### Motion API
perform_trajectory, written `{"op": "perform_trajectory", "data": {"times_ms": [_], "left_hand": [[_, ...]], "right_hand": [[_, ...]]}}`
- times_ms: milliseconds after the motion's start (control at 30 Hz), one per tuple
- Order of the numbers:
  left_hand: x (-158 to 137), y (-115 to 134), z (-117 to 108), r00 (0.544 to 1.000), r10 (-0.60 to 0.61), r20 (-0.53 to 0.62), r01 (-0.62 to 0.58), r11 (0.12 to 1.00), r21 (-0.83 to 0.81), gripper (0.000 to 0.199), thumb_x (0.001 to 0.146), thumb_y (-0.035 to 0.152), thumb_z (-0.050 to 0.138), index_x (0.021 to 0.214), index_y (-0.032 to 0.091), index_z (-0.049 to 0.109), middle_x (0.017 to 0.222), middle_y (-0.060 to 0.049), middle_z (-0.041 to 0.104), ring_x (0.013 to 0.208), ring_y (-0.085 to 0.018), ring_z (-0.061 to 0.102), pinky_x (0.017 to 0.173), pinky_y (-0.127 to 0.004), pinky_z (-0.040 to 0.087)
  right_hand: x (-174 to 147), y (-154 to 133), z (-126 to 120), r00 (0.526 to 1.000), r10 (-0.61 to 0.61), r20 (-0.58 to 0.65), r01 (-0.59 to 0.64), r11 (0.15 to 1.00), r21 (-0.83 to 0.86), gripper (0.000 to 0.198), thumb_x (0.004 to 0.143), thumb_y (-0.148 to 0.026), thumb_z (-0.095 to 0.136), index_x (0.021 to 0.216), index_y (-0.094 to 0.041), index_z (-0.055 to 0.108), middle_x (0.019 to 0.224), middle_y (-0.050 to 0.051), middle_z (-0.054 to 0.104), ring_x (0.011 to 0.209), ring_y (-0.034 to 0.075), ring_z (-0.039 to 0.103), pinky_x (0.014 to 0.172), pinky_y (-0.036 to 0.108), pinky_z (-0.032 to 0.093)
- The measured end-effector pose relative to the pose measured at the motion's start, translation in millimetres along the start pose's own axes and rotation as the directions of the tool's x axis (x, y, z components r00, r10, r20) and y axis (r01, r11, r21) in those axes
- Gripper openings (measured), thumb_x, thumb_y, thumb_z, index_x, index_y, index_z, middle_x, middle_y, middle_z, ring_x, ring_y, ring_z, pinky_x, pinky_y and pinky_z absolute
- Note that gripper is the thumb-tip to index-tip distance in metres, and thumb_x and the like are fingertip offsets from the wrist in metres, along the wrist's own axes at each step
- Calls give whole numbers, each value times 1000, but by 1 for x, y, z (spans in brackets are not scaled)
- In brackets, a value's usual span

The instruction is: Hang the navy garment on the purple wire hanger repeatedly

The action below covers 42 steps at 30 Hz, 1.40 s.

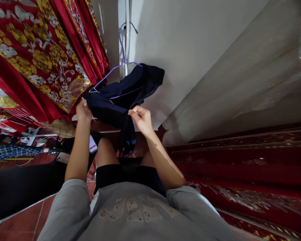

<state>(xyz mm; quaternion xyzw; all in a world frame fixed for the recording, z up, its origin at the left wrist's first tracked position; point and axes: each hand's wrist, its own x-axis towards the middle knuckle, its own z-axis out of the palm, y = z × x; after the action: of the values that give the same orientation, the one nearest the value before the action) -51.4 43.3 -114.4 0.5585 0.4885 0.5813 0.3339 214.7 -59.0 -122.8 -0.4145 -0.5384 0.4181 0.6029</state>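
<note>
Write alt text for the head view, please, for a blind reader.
A person's right hand pinches the edge of a dark navy garment on a purple hanger, and the left hand is at the garment's other side. Red embroidered cloth hangs at picture left.

Grey short-sleeved shirt [125, 192] (pale block lettering [135, 211], flecked dark, in front), black shorts [107, 175].

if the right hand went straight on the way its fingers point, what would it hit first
The dark garment on the purple hanger, most likely: the right hand points at the dark garment and seems to pinch its edge, though depth is unclear.
</note>
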Motion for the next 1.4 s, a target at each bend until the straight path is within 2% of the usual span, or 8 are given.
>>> {"op": "perform_trajectory", "data": {"times_ms": [100, 333, 500, 700, 900, 1067, 1200, 1400], "left_hand": [[-55, -33, 22, 956, -202, -213, 182, 977, -110, 41, 108, 48, 26, 78, 22, 39, 74, 1, 52, 82, -12, 56, 79, -29, 46], [-118, -34, 76, 979, -194, 64, 199, 977, -78, 29, 91, 47, 65, 82, 20, 59, 75, 0, 60, 77, -14, 57, 78, -32, 49], [-118, 18, 104, 985, 5, 171, 28, 981, -190, 30, 94, 50, 62, 94, 20, 65, 88, -2, 66, 85, -16, 64, 85, -30, 53], [-120, 45, 124, 957, 276, 91, -278, 961, 2, 29, 98, 48, 57, 97, 21, 66, 113, -10, 65, 114, -22, 62, 106, -39, 48], [-117, 25, 87, 886, 45, 461, -85, 994, 67, 48, 104, 60, 33, 119, 23, 61, 129, -10, 65, 127, -24, 60, 113, -38, 45], [-124, -5, 35, 662, -202, 722, -80, 938, 336, 47, 97, 61, 53, 102, 17, 69, 102, -8, 75, 98, -27, 70, 89, -36, 53], [-119, -5, 3, 737, -191, 648, -198, 856, 478, 38, 98, 51, 52, 92, 17, 68, 88, -6, 73, 81, -23, 66, 75, -32, 48], [-94, 7, -27, 773, -270, 575, -264, 687, 677, 27, 98, 35, 50, 79, 19, 61, 82, -8, 65, 76, -22, 60, 76, -34, 44]], "right_hand": [[-8, 14, 3, 995, 65, -78, -54, 989, 135, 36, 84, -52, 71, 68, -22, 58, 48, -6, 39, 46, 9, 34, 51, 27, 28], [-21, 47, -14, 971, 194, -140, -197, 980, -7, 34, 81, -53, 68, 71, -21, 60, 55, -3, 49, 54, 12, 44, 57, 28, 35], [-23, 42, -27, 983, 148, 105, -119, 961, -248, 34, 70, -34, 74, 100, -20, 69, 95, 5, 71, 88, 21, 63, 85, 36, 49], [-30, 13, -21, 872, 187, 452, -274, 953, 133, 41, 75, -30, 70, 114, -21, 68, 102, 4, 72, 96, 21, 66, 93, 36, 53], [-10, -21, -17, 805, 284, 521, -302, 952, -51, 16, 72, -29, 74, 80, -17, 67, 74, 1, 67, 68, 15, 60, 66, 28, 50], [52, -35, -32, 964, -50, 261, 119, 960, -255, 13, 70, -14, 61, 78, -18, 69, 80, 2, 69, 79, 18, 62, 78, 31, 51], [100, -2, -31, 996, -74, 58, 87, 959, -270, 13, 77, -16, 61, 87, -19, 68, 93, 5, 70, 99, 21, 63, 97, 36, 49], [107, 32, -49, 995, -31, -92, -10, 912, -410, 29, 73, -12, 68, 55, -19, 46, 55, -4, 41, 61, 13, 43, 69, 30, 47]]}}
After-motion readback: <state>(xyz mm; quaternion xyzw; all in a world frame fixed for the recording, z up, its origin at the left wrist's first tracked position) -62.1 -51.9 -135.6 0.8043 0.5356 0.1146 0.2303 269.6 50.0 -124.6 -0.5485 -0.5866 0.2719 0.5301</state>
